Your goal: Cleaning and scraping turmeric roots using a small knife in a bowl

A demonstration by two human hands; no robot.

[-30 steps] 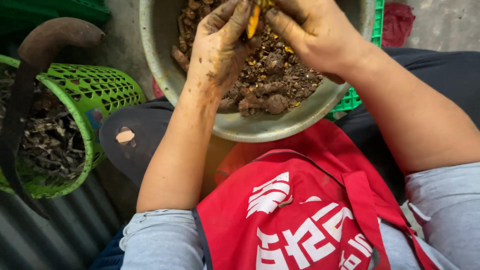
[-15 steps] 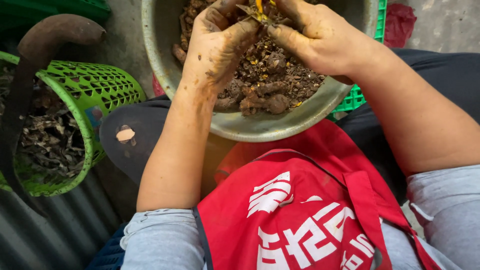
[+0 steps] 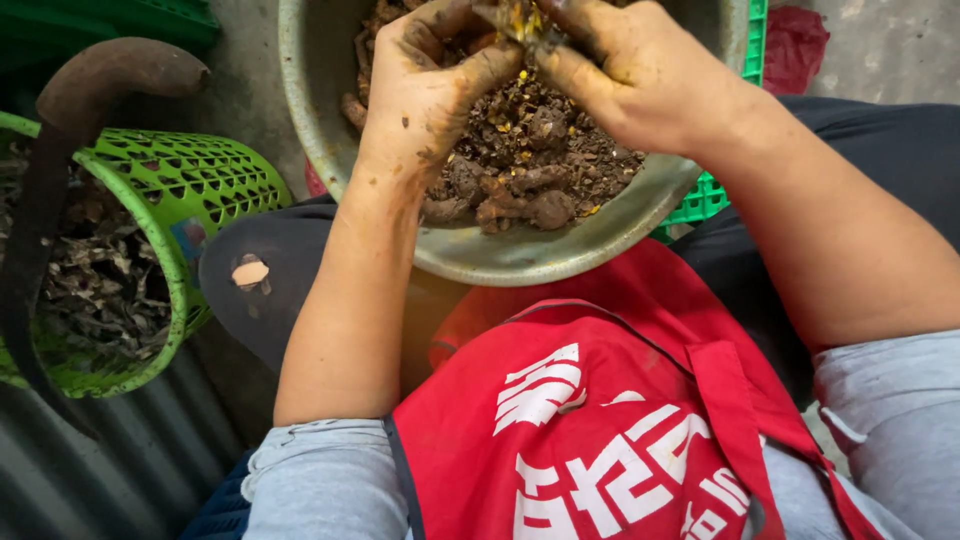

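Observation:
A grey metal bowl (image 3: 520, 262) rests on my lap, filled with muddy brown roots (image 3: 520, 190) and yellow peel scraps. Above it, my left hand (image 3: 425, 90) and my right hand (image 3: 625, 70) are both smeared with dirt. Together they pinch a small root piece (image 3: 518, 20) with a yellow cut face at the top edge of the view. My thumbs and fingertips press on it from both sides. Part of the piece is cut off by the frame.
A green mesh basket (image 3: 205, 190) of dry brown peelings stands at the left, with a dark curved handle (image 3: 90, 95) over it. A green crate (image 3: 705, 195) shows behind the bowl. A red apron (image 3: 600, 400) covers my lap.
Both hands have drawn closer together and shifted slightly up over the bowl. The yellow piece now sits deeper between the fingers.

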